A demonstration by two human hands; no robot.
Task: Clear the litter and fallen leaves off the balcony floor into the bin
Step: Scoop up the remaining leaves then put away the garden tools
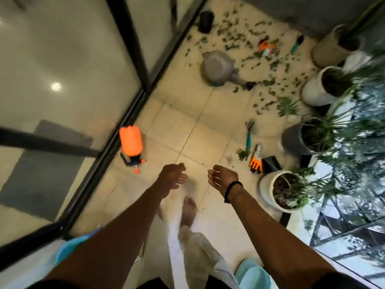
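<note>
Both hands, left and right, hang loosely curled, holding nothing, above tiles with scattered leaves; no writing legible.

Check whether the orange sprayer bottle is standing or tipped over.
Tipped over: the orange sprayer bottle lies on its side on the floor tiles, nozzle end toward the person.

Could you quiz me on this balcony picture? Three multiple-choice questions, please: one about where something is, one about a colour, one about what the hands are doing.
1. Where do most fallen leaves lie?
A. at the person's feet
B. at the far end of the floor
C. inside the room

2. What colour is the spray bottle by the glass door?
A. orange
B. blue
C. white

3. What do the left hand and right hand hold?
A. a broom
B. a bin
C. nothing

Answers: B, leaves scatter beyond the grey watering can; A, bright orange body; C, both hands are open, fingers relaxed.
</note>
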